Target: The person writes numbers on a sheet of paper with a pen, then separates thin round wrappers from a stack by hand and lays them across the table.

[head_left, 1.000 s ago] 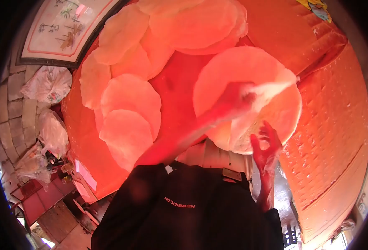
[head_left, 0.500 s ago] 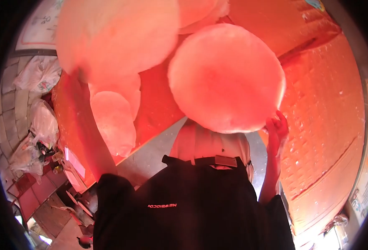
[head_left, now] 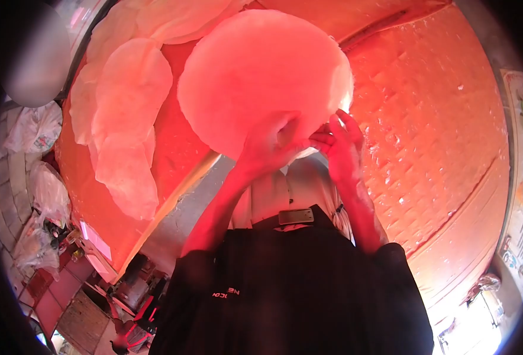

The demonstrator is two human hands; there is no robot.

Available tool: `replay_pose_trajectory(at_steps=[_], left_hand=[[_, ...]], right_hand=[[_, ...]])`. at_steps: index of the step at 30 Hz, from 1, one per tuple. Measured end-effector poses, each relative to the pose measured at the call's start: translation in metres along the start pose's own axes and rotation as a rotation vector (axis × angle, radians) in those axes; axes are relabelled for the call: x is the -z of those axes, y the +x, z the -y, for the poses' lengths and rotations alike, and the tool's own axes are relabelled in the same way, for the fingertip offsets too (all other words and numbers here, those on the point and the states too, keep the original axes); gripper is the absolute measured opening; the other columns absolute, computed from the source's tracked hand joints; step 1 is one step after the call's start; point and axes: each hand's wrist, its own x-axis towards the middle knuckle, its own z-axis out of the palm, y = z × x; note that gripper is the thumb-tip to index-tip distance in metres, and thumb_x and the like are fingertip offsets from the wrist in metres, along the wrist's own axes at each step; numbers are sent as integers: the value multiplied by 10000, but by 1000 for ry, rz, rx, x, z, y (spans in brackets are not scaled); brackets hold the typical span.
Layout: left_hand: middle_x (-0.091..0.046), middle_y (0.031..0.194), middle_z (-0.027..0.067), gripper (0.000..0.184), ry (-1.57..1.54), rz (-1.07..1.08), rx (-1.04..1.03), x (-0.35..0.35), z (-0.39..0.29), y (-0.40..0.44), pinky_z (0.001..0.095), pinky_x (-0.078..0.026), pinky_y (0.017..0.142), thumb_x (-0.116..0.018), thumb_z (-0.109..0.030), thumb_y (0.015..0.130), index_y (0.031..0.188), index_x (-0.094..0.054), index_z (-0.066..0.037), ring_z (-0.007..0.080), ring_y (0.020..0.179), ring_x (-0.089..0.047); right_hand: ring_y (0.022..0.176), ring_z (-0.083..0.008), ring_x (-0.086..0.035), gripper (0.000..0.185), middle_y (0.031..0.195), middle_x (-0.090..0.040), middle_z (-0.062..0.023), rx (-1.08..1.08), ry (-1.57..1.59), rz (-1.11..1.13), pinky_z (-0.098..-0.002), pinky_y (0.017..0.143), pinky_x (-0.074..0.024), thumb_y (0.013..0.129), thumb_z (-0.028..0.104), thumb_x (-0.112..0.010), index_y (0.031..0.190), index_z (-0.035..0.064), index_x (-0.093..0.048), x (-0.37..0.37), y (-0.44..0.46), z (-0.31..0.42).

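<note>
A large, round, thin pale sheet, tinted red by the light, spreads out in front of me; its material is unclear. My right hand pinches its lower right edge, where a lighter strip shows. Over the near edge lies my left hand, slightly blurred, fingers curled against the sheet and thumb beside my right fingertips. Several similar sheets overlap on the orange-covered table to the left.
A quilted orange cover stretches along the right side. Plastic bags lie at the left on a tiled floor. A blurred grey round shape appears at the upper left. A printed poster borders the right.
My left hand has come from the sheets at the upper left to the near edge of the round sheet. The large sheet beside it has left that spot. The view has shifted.
</note>
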Motion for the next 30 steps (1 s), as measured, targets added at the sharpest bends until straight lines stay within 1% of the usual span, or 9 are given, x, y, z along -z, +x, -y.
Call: replay_pose_trajectory(at_steps=[6,8,11,14,17,21,22,25,30], left_hand=[[-643,1073,137,378,84,-68,-3,5,12,1,320,-513,833,-602,-28,797,1170,-578,30,215,970,-636],[-650,1052,140,345,125,-187,-49,-5,4,6,308,-526,793,-580,-25,803,1142,-593,35,209,918,-653],[-656,924,135,283,-11,-173,-28,-19,-8,15,289,-523,674,-577,-41,830,1098,-596,46,177,799,-645],[-629,779,49,174,353,-164,-6,-10,11,16,275,-468,583,-578,-70,873,1006,-613,36,113,682,-577],[-609,696,80,160,-231,-290,363,23,22,8,309,-419,527,-591,-147,878,890,-639,6,124,605,-530],[-630,753,89,255,-1,-182,219,15,16,4,322,-480,642,-639,-215,858,952,-641,23,148,683,-569],[-628,891,30,285,-98,-142,195,4,6,5,272,-480,776,-658,-154,856,1066,-611,32,105,851,-593],[-638,993,78,371,-15,-114,-19,-10,1,6,326,-481,868,-697,-140,810,1127,-595,23,170,967,-609],[-639,1070,109,403,-190,-25,100,-1,4,8,347,-484,889,-698,-116,795,1156,-583,22,196,1011,-610]], right_hand=[[686,-198,-659,601,846,-646,-127,162,-99,52,-300,609,-561,895,102,-618,1376,-56,-295,4,-4,-3],[688,-193,-658,607,839,-651,-128,126,-218,99,-296,606,-560,883,96,-630,1371,-58,-304,5,3,0],[656,-175,-643,588,813,-655,-124,76,-276,117,-278,577,-525,852,100,-663,1329,-57,-356,8,16,5],[646,-169,-641,537,797,-657,-117,22,-320,140,-273,575,-524,839,104,-679,1279,-50,-413,25,23,8],[671,-174,-652,459,817,-660,-116,16,-307,151,-281,600,-550,850,121,-678,1218,-39,-457,28,26,3],[716,-186,-666,399,869,-664,-113,-90,-171,177,-300,633,-578,871,165,-677,1165,-17,-477,14,21,10],[726,-189,-667,397,882,-663,-114,-95,-113,194,-301,635,-579,872,169,-677,1163,-13,-476,14,22,7],[757,-196,-669,398,914,-660,-118,-88,1,238,-303,646,-580,875,173,-677,1165,-6,-471,13,23,2],[807,-208,-672,404,940,-656,-135,-51,-10,298,-303,674,-583,880,151,-667,1185,-14,-461,15,21,1]])
